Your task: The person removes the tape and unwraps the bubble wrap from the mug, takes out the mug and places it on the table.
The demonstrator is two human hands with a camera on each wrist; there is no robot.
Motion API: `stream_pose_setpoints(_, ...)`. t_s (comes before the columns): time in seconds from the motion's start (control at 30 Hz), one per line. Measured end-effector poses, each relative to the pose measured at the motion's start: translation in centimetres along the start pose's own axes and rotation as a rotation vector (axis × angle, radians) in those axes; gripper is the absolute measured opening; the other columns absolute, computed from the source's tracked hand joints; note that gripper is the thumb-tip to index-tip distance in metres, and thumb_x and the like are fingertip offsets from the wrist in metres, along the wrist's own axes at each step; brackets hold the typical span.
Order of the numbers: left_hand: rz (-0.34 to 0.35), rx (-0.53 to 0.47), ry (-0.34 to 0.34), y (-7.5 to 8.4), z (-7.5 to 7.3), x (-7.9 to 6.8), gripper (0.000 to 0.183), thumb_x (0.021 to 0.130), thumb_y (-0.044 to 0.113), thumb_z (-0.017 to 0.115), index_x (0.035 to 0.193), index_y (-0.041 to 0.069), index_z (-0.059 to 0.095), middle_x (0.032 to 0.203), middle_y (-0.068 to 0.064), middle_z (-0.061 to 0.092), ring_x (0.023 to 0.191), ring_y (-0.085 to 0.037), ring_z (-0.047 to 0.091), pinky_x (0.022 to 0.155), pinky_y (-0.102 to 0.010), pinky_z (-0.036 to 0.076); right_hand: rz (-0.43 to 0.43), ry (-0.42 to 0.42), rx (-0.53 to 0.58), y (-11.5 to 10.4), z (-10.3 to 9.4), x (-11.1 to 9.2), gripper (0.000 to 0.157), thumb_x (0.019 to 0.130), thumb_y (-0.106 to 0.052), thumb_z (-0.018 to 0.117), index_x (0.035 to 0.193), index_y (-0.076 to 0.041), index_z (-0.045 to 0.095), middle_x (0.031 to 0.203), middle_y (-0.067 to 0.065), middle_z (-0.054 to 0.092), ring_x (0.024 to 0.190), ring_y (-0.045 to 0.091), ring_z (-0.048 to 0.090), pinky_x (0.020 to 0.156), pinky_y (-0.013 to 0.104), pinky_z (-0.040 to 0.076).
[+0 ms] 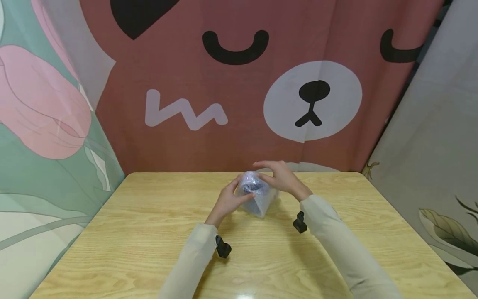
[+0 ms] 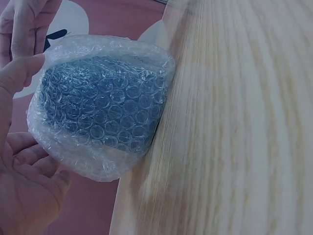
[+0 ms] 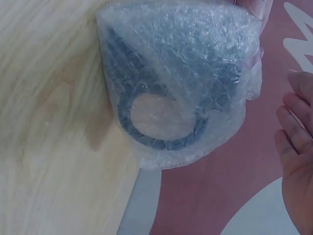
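A bubble-wrapped bundle [image 1: 259, 203] sits toward the far edge of a wood-grain table [image 1: 149, 232], between a person's 2 hands. The left hand [image 1: 228, 200] grips it from the left, thumb against the near face and fingers along the side, spread about as wide as the package. The right hand [image 1: 284, 179] arches at the upper right, thumb and index finger well parted, with nothing clasped between them; whether that thumb brushes the plastic cannot be told from the head view. In the right wrist view, its other fingers lie relaxed and apart from the wrap.

The bundle lies directly to the right of the left palm, and left of and lower than the right palm. The left hand is the nearer of the 2; the right commands the top and the right flank. Squat and rounded, the package shows about as much height as width, with no marked long axis. A dark ring [image 3: 168, 144] shows through the plastic.

Close behind hangs a red-brown curtain [image 1: 179, 149], leaving little room beyond the far edge. The tabletop opens widest toward the person, with wood grain running off to both sides.
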State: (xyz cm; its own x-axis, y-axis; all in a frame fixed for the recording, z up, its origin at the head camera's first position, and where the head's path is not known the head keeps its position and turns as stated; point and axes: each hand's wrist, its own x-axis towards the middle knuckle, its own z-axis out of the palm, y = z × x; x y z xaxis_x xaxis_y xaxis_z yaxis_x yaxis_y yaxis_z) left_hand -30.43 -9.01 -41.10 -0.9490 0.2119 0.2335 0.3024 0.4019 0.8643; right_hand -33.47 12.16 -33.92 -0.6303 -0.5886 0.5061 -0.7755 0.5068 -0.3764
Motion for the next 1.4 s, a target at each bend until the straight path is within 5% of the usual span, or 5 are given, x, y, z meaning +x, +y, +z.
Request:
stream_pose_setpoints(0.27,-0.027,-0.002,-0.002,-0.1,0.0,0.3,0.090,0.081,0.049,0.075,0.152,0.015,0.033,0.152,-0.008,0.035,0.136,-0.030,0.035,0.105,-0.051,0.036,-0.086,-0.076,-0.059,0.2,0.4,1.3,0.027,0.090,-0.003,0.068,0.117,-0.001,0.069,0.114,0.011,0.068,0.099,0.023,0.067,0.082,0.039,0.055)
stream_pose_setpoints(0.6,-0.038,-0.045,0.003,-0.2,0.1,0.3,0.087,0.082,0.043,0.077,0.151,0.011,0.035,0.152,-0.007,0.035,0.136,-0.032,0.035,0.106,-0.047,0.035,-0.168,-0.180,-0.279,-0.2,0.8,1.9,0.023,0.093,-0.008,0.066,0.115,-0.002,0.071,0.112,0.011,0.069,0.098,0.023,0.067,0.081,0.035,0.055)
stream_pose_setpoints(1.0,-0.078,-0.122,-0.009,-0.4,0.2,0.2,0.089,0.080,0.043,0.079,0.151,0.012,0.035,0.154,0.002,0.031,0.139,-0.024,0.031,0.107,-0.039,0.035,-0.191,-0.217,-0.295,0.2,1.6,2.6,0.022,0.092,-0.006,0.067,0.113,-0.004,0.072,0.109,0.009,0.070,0.093,0.021,0.068,0.078,0.035,0.056)
stream_pose_setpoints(1.4,-0.059,-0.158,-0.005,-0.3,0.3,0.3,0.087,0.081,0.039,0.079,0.150,0.009,0.035,0.153,-0.003,0.032,0.139,-0.023,0.031,0.108,-0.035,0.034,-0.204,-0.227,-0.321,0.5,1.6,2.6,0.020,0.093,-0.009,0.066,0.111,-0.006,0.073,0.108,0.007,0.071,0.092,0.020,0.068,0.078,0.035,0.056)
